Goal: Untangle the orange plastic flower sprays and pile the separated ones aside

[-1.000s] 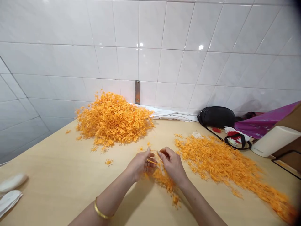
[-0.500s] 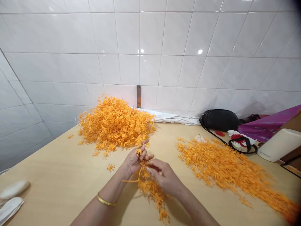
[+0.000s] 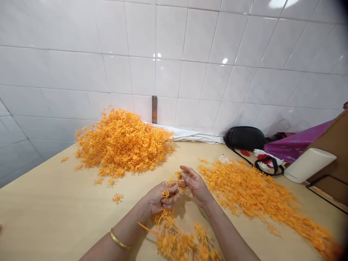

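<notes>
Where the pale tabletop [image 3: 54, 217] runs toward its left edge, one small orange stray [image 3: 64, 159] sits alone. Next over, big pile of orange flower sprigs [image 3: 122, 145], heaped up near the tiled wall [image 3: 168, 47], a few loose bits at its front edge. One loose flower head [image 3: 117, 198] lies on the table in front of the pile, well apart from the hands.

Gold bangle [image 3: 119, 242] on the left forearm. Left hand [image 3: 161, 197]: fingers curled shut around an orange sprig [image 3: 165, 194], its flower head poking out past the fingers. Dark metal bracket [image 3: 154, 109] on the wall behind, above a crumpled white cloth [image 3: 190, 135] along the table's back edge.

Below the left hand, bunch of orange sprigs [image 3: 174, 239], one stem sticking out left; can't tell if it hangs from the hand or rests on the table. Right hand [image 3: 197, 186]: just beside the left, thumb and fingertips up at a small orange head there; can't tell if they pinch it.

Further right, low spread of loose orange pieces [image 3: 252, 188]. Behind it: black bag [image 3: 245, 137], strap trailing past red and white flowers [image 3: 263, 158]. Then purple cloth [image 3: 293, 145], tilted cream cylinder [image 3: 310, 166], brown board [image 3: 331, 156] at far right.
</notes>
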A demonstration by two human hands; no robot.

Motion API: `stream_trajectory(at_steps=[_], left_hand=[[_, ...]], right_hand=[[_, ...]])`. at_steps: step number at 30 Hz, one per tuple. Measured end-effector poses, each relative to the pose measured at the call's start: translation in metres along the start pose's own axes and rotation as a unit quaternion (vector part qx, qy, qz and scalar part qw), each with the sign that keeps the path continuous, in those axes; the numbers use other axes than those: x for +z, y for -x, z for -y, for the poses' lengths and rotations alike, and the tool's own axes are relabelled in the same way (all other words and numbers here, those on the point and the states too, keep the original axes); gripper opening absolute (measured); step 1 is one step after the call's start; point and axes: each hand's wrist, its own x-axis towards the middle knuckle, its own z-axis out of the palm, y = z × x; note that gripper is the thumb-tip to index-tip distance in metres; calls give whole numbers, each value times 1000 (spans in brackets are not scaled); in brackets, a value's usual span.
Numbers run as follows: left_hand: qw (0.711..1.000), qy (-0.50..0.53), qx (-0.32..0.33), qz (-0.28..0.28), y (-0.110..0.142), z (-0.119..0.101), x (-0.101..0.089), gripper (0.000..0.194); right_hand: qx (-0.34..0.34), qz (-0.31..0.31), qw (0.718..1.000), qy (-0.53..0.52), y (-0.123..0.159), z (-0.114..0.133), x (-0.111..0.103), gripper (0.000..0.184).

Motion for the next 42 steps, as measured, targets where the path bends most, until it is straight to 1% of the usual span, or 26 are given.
stream_trajectory(at_steps=[2,3,5,7,9,11,13,15,17,19,22,25,27,29,32,35,37,38,39,41,42], left_hand=[[1000,-3,-11,-21,-3,7,-1,23],[999,-7,-3,-39,-5,9,-1,23],[996,-13,25,-85,-10,11,-1,23],[991,-13,46,-127,-14,12,-1,23],[987,-9,55,-150,-16,11,-2,21],[986,-5,61,-154,-17,9,-3,18],[987,-2,61,-152,-16,8,-3,17],[987,-2,56,-148,-15,7,-2,18],[987,-15,53,-148,-13,7,0,20],[985,-45,48,-158,-12,7,3,24],[978,-87,32,-188,-10,7,6,28],[975,-101,23,-196,-10,6,7,29],[975,-111,21,-193,-11,4,8,26],[973,-121,24,-195,-12,3,9,23],[968,-130,28,-211,-13,3,11,18],[967,-156,30,-201,-10,5,11,17],[968,-166,31,-186,-8,7,11,17],[968,-167,30,-183,-7,7,11,16],[968,-165,30,-187,-7,7,11,16],[966,-165,25,-198,-7,6,11,15],[965,-168,21,-199,-8,6,11,15]], right_hand=[[21,8,1000,9,-1,-9,-2,27],[27,2,999,19,-2,-13,-4,24],[15,-22,998,54,-4,-19,-10,22],[-9,-46,994,99,-4,-22,-14,24],[-20,-50,990,130,-4,-22,-17,31],[-4,-36,992,122,-2,-20,-17,39],[29,-16,996,86,-1,-16,-15,43],[54,-13,998,42,-2,-14,-14,40],[64,-19,998,12,-2,-14,-13,35],[61,-26,998,2,-1,-14,-12,29],[38,-46,998,16,2,-14,-10,22],[11,-72,996,42,5,-15,-6,21],[-15,-95,994,50,6,-18,0,23],[-28,-127,991,30,5,-21,7,25],[0,-186,982,-38,-2,-23,10,25],[20,-269,959,-86,-10,-16,-4,24],[14,-304,948,-95,-13,-9,-18,25],[10,-307,947,-94,-13,-6,-23,24],[10,-295,951,-88,-13,-4,-26,22],[20,-247,967,-61,-10,-3,-25,18],[30,-214,975,-44,-9,-3,-22,19]])
